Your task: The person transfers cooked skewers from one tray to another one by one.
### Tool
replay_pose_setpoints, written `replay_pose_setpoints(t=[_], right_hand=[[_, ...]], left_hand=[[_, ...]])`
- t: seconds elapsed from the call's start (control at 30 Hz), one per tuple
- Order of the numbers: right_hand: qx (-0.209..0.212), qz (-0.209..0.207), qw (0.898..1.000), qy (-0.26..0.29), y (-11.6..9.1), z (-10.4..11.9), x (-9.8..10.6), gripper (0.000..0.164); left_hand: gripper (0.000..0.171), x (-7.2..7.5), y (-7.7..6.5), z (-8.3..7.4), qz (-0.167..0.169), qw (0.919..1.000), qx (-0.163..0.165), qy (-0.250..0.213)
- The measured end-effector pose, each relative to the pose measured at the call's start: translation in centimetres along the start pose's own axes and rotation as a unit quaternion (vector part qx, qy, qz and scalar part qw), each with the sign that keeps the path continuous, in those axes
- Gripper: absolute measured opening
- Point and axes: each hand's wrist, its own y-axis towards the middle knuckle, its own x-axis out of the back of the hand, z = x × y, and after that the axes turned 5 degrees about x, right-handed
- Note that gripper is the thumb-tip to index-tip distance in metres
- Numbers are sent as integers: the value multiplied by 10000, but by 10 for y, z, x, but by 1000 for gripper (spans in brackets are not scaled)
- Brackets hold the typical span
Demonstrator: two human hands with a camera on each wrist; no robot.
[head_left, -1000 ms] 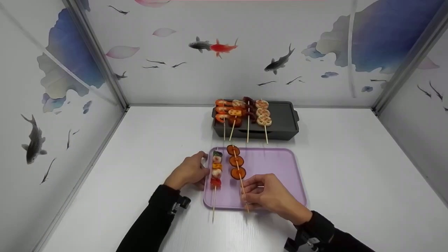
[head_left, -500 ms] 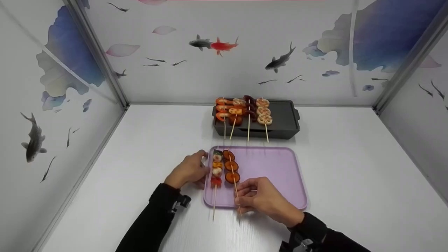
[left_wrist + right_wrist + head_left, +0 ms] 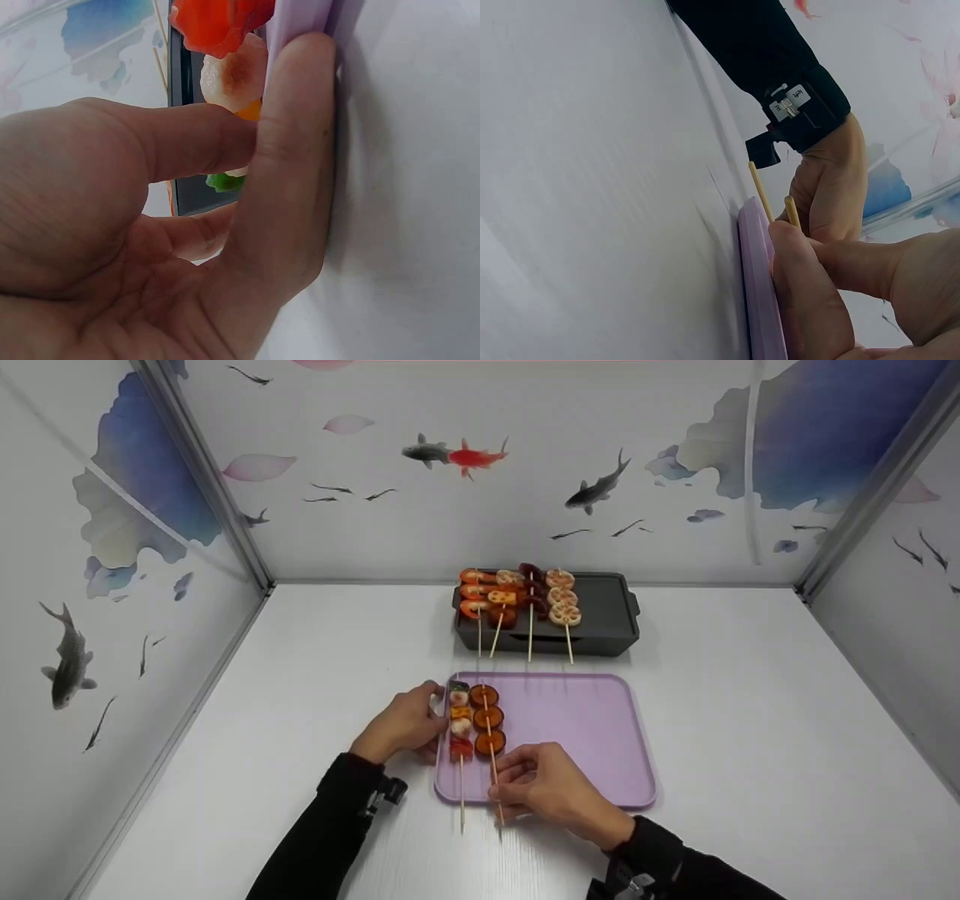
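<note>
On a purple tray [image 3: 577, 735], the right hand [image 3: 551, 784] pinches the stick of a skewer of dark-rimmed orange slices [image 3: 488, 718]. Just left of it lies a mixed skewer [image 3: 460, 727] with red, pale, yellow and green pieces, its stick extending past the tray's front edge. The left hand [image 3: 405, 724] holds the tray's left rim; in the left wrist view its thumb [image 3: 202, 139] is on the inner side and a finger [image 3: 292, 157] runs along the outside. From the right wrist view, two stick ends [image 3: 759, 191] show near the right fingertips.
Behind the tray stands a dark grey grill [image 3: 600, 607] bearing several skewers, among them shrimp [image 3: 472, 592] and lotus root slices [image 3: 562, 598], with sticks pointing forward. A white table [image 3: 750, 720] surrounds everything, bounded by printed wall panels [image 3: 525, 502].
The right hand has moved left with the orange-slice skewer, bringing it from mid-left of the tray to beside the mixed skewer. The left hand stays at the rim.
</note>
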Motion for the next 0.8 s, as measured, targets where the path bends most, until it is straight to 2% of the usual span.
replay_pose_setpoints(t=[0.2, 0.43, 0.8], right_hand=[[201, -5, 9995, -253, 4, 2, -5, 36], [236, 31, 9985, -488, 7, 4, -12, 35], [540, -27, 9887, -1400, 14, 4, -22, 28]], left_hand=[[51, 0, -1, -1, -94, 9999, -43, 121], [48, 1, -1, 0, -69, 10000, 4, 50], [49, 5, -2, 0, -14, 9996, 26, 265]])
